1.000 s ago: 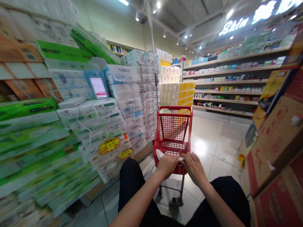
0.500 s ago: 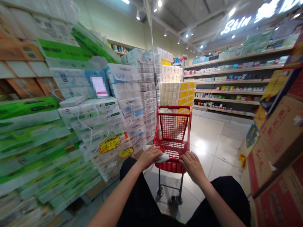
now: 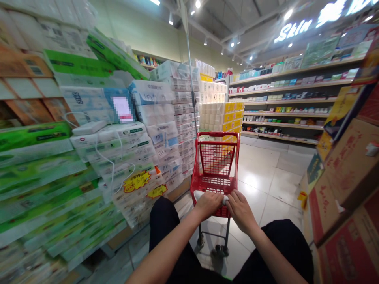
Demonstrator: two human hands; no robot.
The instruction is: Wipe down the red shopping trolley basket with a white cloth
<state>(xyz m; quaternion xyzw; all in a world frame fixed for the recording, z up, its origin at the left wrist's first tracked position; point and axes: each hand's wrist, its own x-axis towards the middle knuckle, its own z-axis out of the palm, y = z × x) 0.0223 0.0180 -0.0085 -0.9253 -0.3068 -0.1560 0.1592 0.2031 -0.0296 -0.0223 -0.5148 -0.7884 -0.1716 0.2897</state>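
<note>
Head: hands (image 3: 208, 204), cloth (image 3: 198, 195) at red cart (image 3: 213, 180)

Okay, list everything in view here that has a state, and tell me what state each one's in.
Red shopping cart: upright on its wheels
White cloth: bunched in the left hand
Left hand: closed on the cloth
Right hand: fingers bent at the cart's near edge; grip unclear
Overhead sign: lit
Ceiling lights: on
Green pack: tilted
White cable: hanging loosely
</note>
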